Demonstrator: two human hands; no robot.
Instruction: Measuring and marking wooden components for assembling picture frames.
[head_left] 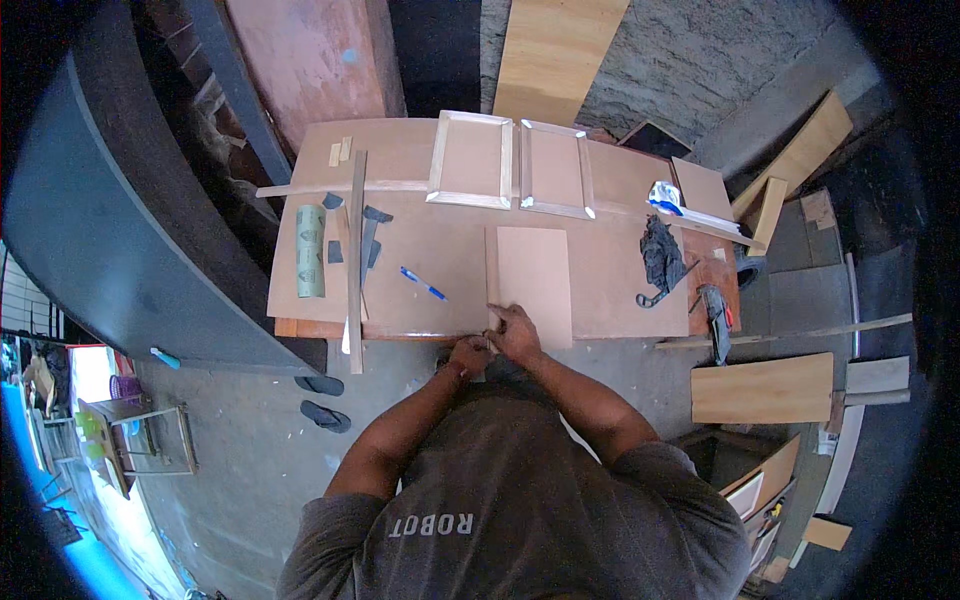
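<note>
A thin brown rectangular panel [535, 275] lies at the table's near edge, with a narrow brown strip [491, 262] along its left side. My right hand [515, 335] rests on the panel's near left corner, its fingers bent over the edge there. Just left of it and lower, my left hand [471, 356] is closed at the table's front edge; whatever is between its fingers is hidden. To the left of the panel lies a blue pen [423, 283]. Two pale wooden frames [435, 165] with white corners lie side by side farther back.
On the table's left are a green roll [311, 252], long wooden strips [356, 230] and dark sandpaper-like pieces [369, 245]. A crumpled black cloth [660, 255] and a black-and-grey tool [717, 322] lie right. Loose boards [762, 388] stand beyond. Sandals [325, 417] lie on the floor.
</note>
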